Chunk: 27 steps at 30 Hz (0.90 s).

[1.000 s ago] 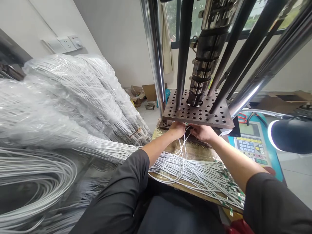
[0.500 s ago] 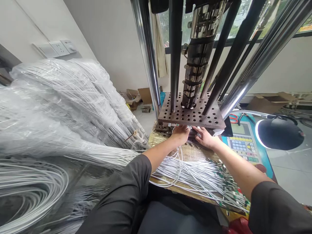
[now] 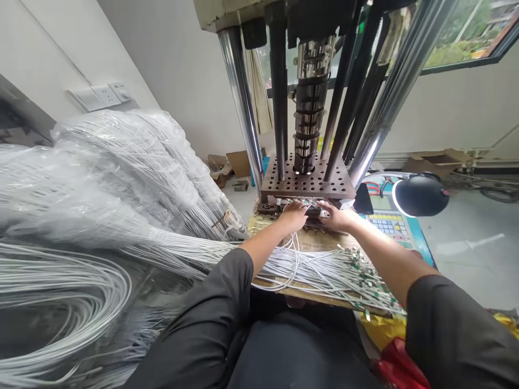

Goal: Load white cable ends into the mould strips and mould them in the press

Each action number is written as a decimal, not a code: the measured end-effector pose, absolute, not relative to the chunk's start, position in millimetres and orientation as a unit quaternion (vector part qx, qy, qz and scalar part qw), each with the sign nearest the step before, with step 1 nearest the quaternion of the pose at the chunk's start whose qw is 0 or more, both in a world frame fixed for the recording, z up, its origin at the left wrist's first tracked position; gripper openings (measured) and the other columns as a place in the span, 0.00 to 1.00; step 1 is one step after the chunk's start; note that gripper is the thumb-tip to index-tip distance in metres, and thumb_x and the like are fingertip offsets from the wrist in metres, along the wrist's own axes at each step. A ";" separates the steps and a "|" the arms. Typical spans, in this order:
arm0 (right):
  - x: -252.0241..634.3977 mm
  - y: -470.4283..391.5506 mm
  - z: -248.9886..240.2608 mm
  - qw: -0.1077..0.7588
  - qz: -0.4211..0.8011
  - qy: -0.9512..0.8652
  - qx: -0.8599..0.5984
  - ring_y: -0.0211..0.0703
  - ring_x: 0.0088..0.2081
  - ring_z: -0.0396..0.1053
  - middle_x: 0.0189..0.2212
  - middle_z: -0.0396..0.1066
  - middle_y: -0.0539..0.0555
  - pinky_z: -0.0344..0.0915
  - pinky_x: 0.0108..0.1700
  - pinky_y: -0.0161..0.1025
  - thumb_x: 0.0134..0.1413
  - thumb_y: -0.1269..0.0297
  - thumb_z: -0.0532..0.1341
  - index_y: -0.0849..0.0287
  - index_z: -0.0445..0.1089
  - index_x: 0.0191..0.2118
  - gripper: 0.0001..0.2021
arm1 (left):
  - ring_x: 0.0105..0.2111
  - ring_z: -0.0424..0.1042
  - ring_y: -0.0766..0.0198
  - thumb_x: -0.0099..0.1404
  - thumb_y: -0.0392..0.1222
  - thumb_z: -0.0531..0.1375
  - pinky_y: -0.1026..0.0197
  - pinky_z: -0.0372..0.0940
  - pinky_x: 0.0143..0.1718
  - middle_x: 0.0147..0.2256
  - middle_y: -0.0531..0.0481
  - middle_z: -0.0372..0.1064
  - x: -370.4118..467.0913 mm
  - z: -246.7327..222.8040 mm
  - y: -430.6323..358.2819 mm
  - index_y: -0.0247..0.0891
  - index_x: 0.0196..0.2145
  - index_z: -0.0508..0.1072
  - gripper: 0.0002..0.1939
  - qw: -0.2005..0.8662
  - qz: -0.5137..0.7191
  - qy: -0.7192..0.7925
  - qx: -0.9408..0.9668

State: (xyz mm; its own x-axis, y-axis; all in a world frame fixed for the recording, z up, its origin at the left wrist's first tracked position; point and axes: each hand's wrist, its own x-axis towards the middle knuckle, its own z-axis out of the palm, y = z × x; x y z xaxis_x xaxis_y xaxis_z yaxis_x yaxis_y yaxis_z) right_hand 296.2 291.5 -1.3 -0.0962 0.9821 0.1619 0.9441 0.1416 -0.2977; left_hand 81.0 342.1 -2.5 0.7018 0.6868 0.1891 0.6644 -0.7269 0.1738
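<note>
- Currently both our hands are at the perforated plate (image 3: 300, 187): L hand (image 3: 294, 217) in front, left of its centre; R hand (image 3: 338, 217) in front, toward its right corner.
- L fingers curl over by the white cables (image 3: 299, 260), which loop down in front of the plate; can't make out if they're pinched. R fingers are part-spread at the fixture (image 3: 314, 210) under the plate; no clear grip visible.
- Progress (our judgement): approx mid-job. A row of small green/white ends (image 3: 290, 201) seems placed just under the plate's front edge; hands aren't clear, so this round looks unfinished.
- Lots more in the cable bundle (image 3: 324, 274), front to front-right of the plate; can't tell done from undone.
- Vs approx 0.5 s ago: view's wider, press head (image 3: 239, 12) now shows above the plate, row of ends easier to see. Bundle looks same.
</note>
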 end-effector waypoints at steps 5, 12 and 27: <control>333.1 130.0 -9.8 0.340 0.145 -0.678 -0.635 0.56 0.59 0.71 0.58 0.74 0.58 0.64 0.65 0.56 0.58 0.50 0.63 0.54 0.74 0.59 0.25 | 0.65 0.64 0.48 0.67 0.54 0.60 0.47 0.59 0.67 0.62 0.38 0.67 -21.2 6.1 262.8 0.38 0.58 0.74 0.27 0.299 0.223 0.303 0.877; 289.9 -92.3 -139.1 0.556 0.149 -0.202 -0.792 0.56 0.47 0.76 0.48 0.77 0.64 0.71 0.55 0.58 0.49 0.44 0.69 0.62 0.74 0.55 0.32 | 0.44 0.79 0.38 0.47 0.71 0.68 0.35 0.70 0.52 0.40 0.31 0.79 -211.9 -120.1 86.8 0.33 0.42 0.79 0.38 0.670 0.197 0.548 0.460; 220.2 10.7 -148.5 0.614 0.158 -0.297 -0.714 0.56 0.55 0.69 0.53 0.71 0.63 0.61 0.62 0.57 0.37 0.50 0.74 0.59 0.62 0.57 0.41 | 0.54 0.74 0.53 0.48 0.43 0.75 0.46 0.63 0.63 0.53 0.36 0.72 -125.2 -167.4 123.9 0.38 0.58 0.56 0.46 0.380 0.540 0.558 0.504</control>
State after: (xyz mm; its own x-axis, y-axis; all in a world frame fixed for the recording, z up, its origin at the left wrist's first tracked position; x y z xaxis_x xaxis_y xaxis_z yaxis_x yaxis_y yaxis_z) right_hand 220.2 10.7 -148.5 0.7740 0.6176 0.1398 0.2304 -0.0690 -0.9706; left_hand -125.2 123.9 -167.4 -0.2045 0.9714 0.1204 0.1518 -0.0901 0.9843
